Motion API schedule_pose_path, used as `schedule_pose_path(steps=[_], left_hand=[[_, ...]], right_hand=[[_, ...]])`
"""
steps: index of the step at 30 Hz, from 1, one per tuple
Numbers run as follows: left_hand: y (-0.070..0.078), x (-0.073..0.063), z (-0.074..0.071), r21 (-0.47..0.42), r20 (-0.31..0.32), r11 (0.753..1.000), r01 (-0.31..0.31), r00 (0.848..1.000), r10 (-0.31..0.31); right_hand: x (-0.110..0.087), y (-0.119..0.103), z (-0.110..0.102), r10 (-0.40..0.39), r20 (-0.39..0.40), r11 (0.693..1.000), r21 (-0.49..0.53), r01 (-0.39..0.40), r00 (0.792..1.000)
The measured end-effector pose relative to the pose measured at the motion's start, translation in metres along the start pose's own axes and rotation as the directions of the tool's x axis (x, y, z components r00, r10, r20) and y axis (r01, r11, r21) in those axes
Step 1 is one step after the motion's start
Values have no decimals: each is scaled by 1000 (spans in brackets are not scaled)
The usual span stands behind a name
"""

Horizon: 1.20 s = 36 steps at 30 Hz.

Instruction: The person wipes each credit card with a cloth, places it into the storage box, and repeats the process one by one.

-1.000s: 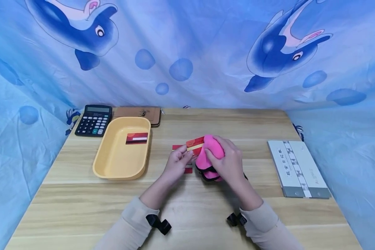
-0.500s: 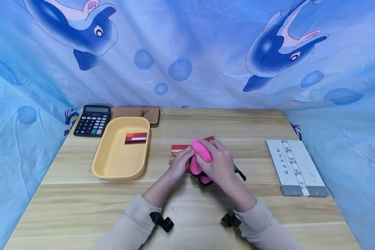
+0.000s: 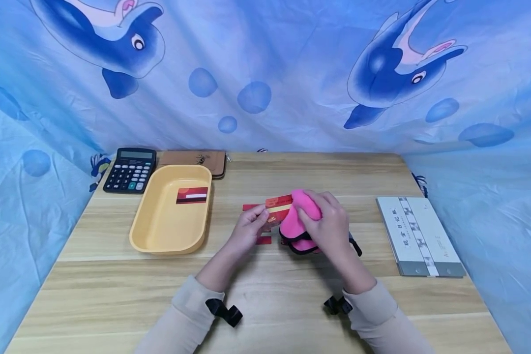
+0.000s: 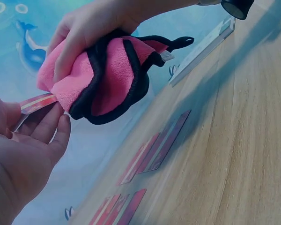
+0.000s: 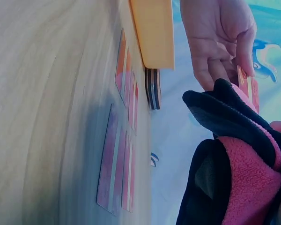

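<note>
2 plain pale beige sleeves [image 3: 170, 324] are running down to broad matching cuffs [image 3: 371, 307], a thin line is setting each cuff apart, 2 small blocky black devices [image 3: 224, 312] are sitting at the cuffs, 1 per sleeve

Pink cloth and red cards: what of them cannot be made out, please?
Held card: head view, one end hidden by pink cloth.
Its print: head view, too small to read.
Table cards: head view, partly hidden by left hand.
Pink cloth: right wrist view, cut off by right edge.
</note>
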<state>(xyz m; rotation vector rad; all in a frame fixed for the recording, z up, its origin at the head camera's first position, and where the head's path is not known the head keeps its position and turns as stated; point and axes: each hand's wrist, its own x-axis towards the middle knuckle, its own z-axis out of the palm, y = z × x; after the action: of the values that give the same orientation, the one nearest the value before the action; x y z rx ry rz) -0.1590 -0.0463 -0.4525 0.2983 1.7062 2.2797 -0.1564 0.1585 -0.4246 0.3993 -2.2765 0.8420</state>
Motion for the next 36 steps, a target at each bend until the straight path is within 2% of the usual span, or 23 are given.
schedule_pose_path(steps=[2,7,11,14,19,26,32,36], left_hand=[[0,1,1,-5,6,1000,0,1000,0],[-3,6,5,50,9,999,3,1000,-4],[-5,8,9,88,62,996,-8,998,3],[-5,7,10,58,118,998,4,993,-11],[-2,3,8,23,144,999,24,989,-27],[1,4,-1,136,95,989,-53,995,40],[5,2,-11,212,45,976,-49,998,40],[8,2,-16,253,-17,967,-39,999,45]], right_hand=[[0,2,0,-8,-1,1000,-8,8,1000],[-1,-3,5,-43,16,999,-9,43,999],[-3,-14,10,-75,30,997,16,74,997],[-5,-23,13,-93,39,994,61,91,995],[-6,-30,11,-81,48,993,87,77,996],[-1,-20,4,-46,61,998,34,44,997],[1,-5,-4,0,43,1000,-15,1,999],[0,3,-9,16,39,999,-33,-14,999]])
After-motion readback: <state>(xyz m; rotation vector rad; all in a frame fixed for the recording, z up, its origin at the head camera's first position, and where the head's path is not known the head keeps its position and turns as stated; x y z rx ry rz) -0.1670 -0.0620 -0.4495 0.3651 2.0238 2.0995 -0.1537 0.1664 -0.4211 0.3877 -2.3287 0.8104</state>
